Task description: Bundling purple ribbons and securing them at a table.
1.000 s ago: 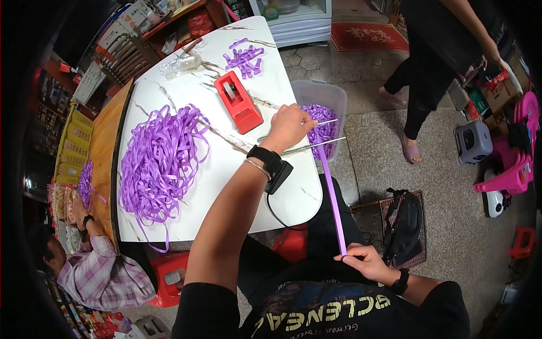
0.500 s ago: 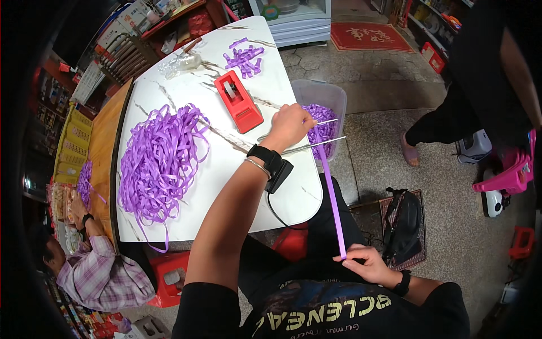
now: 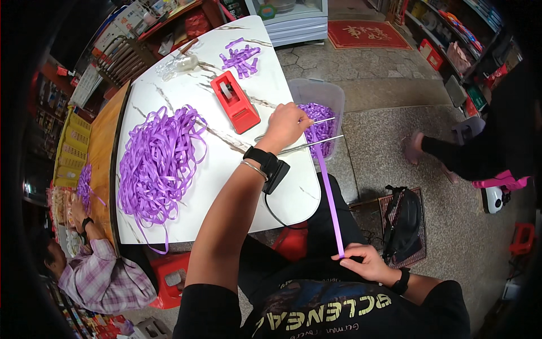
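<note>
A strip of purple ribbon (image 3: 330,203) runs taut between my two hands. My left hand (image 3: 287,125) pinches its upper end beside two thin metal rods (image 3: 317,143) that jut over the table's right edge. My right hand (image 3: 366,263) grips the lower end between thumb and fingers, close to my lap. Left of my forearm lies a large tangled heap of purple ribbon (image 3: 161,164). Beneath the rods, a clear plastic bin (image 3: 337,93) holds many purple ribbon pieces. How the ribbon meets the rods is partly hidden by my left fingers.
On the white marbled table (image 3: 282,209) are a red tape dispenser (image 3: 236,103), short purple strips (image 3: 241,59) and a clear plastic bag (image 3: 176,66). A co-worker in a plaid shirt (image 3: 104,274) sits at left. Another person (image 3: 474,155) stands at right. A black bag (image 3: 403,226) lies beside my legs.
The person at right has stepped, with legs and feet in a new place. My hands and the ribbon stay nearly still; the whole view has shifted slightly.
</note>
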Available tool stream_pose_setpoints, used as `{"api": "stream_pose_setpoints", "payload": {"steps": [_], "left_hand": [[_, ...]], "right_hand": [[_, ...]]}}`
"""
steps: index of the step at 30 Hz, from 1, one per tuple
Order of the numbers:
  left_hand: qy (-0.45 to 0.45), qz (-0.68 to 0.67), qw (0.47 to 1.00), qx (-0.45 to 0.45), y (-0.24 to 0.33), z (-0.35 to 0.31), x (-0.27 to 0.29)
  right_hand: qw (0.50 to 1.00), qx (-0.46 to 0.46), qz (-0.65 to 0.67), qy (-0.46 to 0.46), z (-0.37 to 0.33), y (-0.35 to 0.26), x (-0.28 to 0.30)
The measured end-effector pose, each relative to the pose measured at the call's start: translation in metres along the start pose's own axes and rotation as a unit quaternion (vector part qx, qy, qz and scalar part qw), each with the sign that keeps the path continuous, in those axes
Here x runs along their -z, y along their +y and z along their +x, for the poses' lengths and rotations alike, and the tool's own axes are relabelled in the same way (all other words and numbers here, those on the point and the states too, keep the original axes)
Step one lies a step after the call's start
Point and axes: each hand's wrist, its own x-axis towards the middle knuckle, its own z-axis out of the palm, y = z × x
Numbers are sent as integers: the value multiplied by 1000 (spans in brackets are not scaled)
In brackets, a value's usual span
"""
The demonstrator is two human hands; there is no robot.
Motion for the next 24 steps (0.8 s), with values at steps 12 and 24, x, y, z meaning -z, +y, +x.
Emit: {"api": "stream_pose_setpoints", "payload": {"steps": [12, 24], "left_hand": [[-12, -4, 1000, 12, -1, -2, 1], [-21, -18, 999, 25, -1, -1, 1]], "right_hand": [[1000, 1, -3, 3, 0, -3, 1], [988, 144, -56, -5, 17, -84, 35]]}}
